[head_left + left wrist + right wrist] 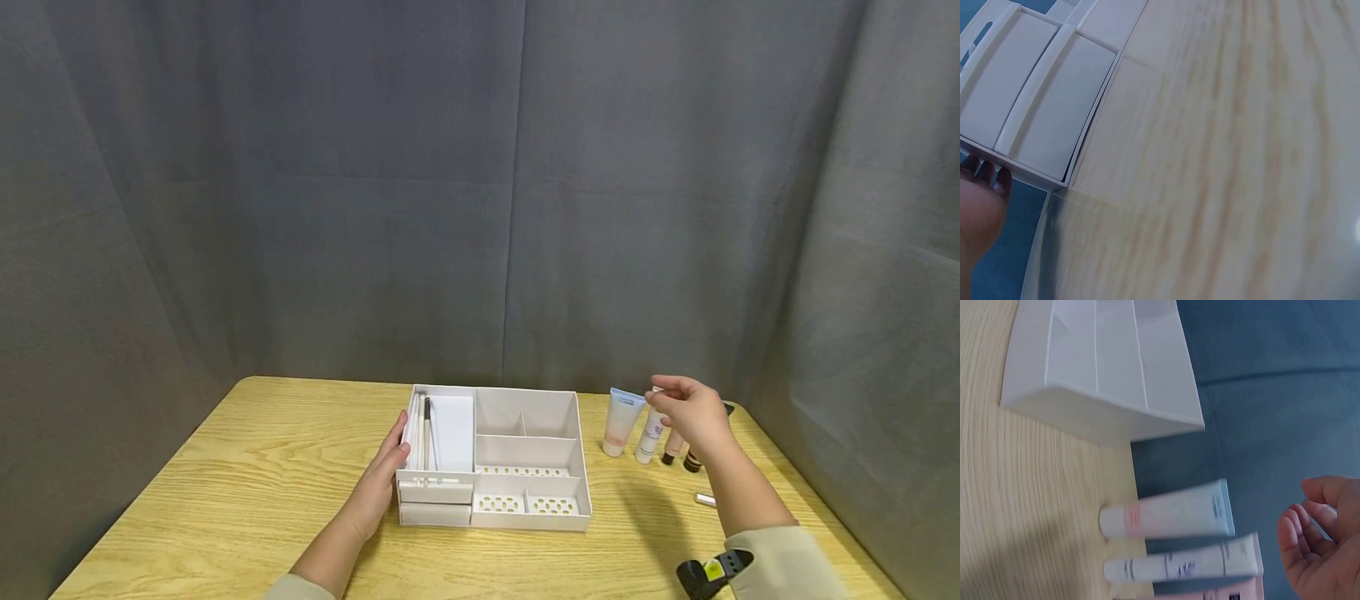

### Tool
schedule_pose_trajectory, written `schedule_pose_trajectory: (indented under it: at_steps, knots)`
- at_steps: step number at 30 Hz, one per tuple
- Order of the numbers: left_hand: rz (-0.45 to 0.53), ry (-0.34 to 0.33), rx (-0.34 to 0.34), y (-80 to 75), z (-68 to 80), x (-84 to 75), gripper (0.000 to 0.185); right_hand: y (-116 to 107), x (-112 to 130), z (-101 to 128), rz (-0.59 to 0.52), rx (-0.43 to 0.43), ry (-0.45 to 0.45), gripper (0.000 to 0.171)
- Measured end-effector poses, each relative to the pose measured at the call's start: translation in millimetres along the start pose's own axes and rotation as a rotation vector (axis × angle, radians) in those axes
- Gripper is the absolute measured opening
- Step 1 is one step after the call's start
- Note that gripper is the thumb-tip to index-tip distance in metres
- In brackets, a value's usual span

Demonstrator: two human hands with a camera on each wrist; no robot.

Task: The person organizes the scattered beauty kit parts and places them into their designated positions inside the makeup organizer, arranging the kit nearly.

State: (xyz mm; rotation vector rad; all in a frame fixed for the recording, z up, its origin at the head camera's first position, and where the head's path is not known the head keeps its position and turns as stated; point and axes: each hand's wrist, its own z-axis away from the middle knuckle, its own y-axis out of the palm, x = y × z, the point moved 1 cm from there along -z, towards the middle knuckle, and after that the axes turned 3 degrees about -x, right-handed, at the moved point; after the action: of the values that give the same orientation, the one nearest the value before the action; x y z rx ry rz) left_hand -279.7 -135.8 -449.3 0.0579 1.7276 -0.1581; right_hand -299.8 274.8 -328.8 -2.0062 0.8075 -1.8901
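Standing at the near edge of a wooden table (247, 483), a person works on a white compartmented organizer (495, 454) set at the table's middle. The left hand (378, 483) lies flat against the organizer's left wall, fingers straight and together, steadying it; the left wrist view shows the fingertips (988, 175) touching the box's corner. The right hand (693, 412) hovers above a row of cosmetic tubes standing on their caps to the right of the organizer, fingers loosely curved and apart, holding nothing; the right wrist view confirms a bare palm just short of the tube ends.

The step in hand appears to be the reach for a tube. The next move would call for lowering the fingers and pinching one tube near its crimped end, most likely the white tube with print (649, 437), which stands directly under the fingers, without toppling its neighbours.

Count, from the head view:
- Tubes upright: four. The blue-ended tube (621, 421) is leftmost, then the white tube with print, then a pink tube (672, 446) and a dark-capped tube (692, 461), both partly hidden by the hand.
- One small silvery item (705, 500) lies nearer, beside the right forearm; its kind cannot be told.
- Two slender brushes (426, 433) lie in the organizer's far-left compartment.
- Two drawer fronts (435, 502) sit at its near-left corner.
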Motion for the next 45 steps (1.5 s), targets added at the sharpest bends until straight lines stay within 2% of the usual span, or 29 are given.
schedule_pose_trajectory:
  at_steps: [8, 14, 22, 33, 45]
  knots:
    - [-0.013, -0.007, -0.011, -0.5, 1.7, -0.4, 0.061, -25, -22, -4, -0.019, -0.068, 0.055, 0.053]
    - [0.002, -0.005, -0.011, -1.8, 1.5, 0.6, 0.061, -40, -36, -6, 0.034, -0.113, 0.069, 0.056]
    - [0.002, -0.007, -0.008, -1.7, 2.1, 0.8, 0.061, -53, -54, -11, 0.051, -0.194, 0.112, 0.052]
    - [0.001, -0.005, -0.008, -1.5, 2.3, -0.4, 0.061, -56, -68, -18, 0.092, -0.241, 0.159, 0.052]
    - [0.005, -0.002, -0.015, -1.7, 2.3, 0.7, 0.061, -53, -78, -24, 0.053, -0.201, 0.213, 0.054]
